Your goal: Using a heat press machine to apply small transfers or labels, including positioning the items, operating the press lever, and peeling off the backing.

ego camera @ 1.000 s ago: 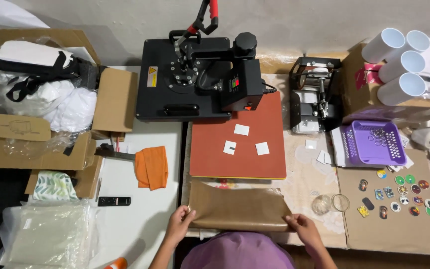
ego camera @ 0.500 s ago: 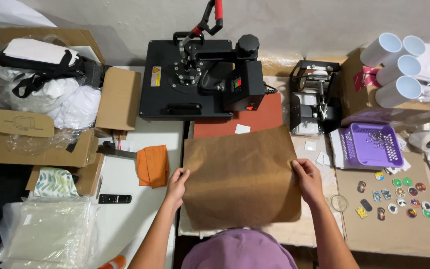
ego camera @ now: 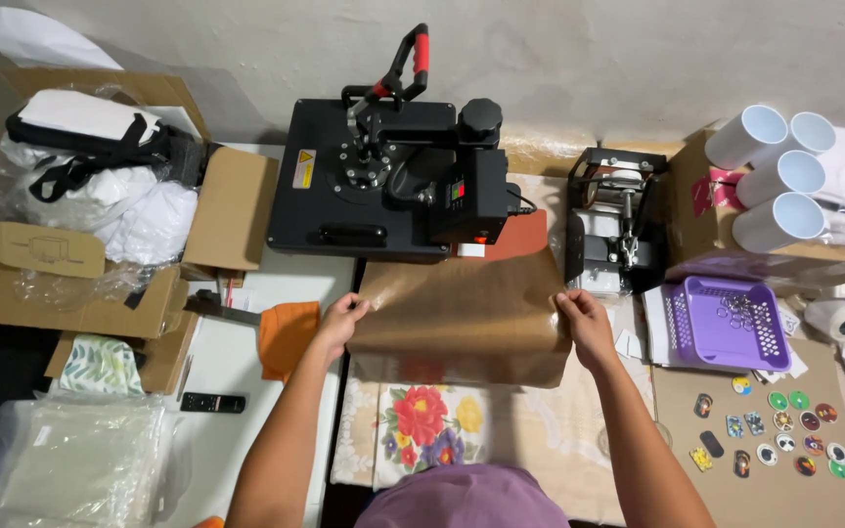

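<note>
Both hands pinch a thin brown translucent paper sheet by its side edges: left hand on the left edge, right hand on the right. The sheet lies just in front of the black heat press, over its red-brown pad. It looks light, floppy, crease-prone; best gripped at opposite edges.

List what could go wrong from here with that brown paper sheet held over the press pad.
1. The thin brown paper sheet is gripped only at its side edges by the left hand and right hand; it already sags and creases, so it may settle wrinkled or crooked over the rust-red pad.
2. Its far edge lies close under the black heat press; it might catch there.
3. The small white pieces beneath are hidden, so shifting them would go unseen.
</note>
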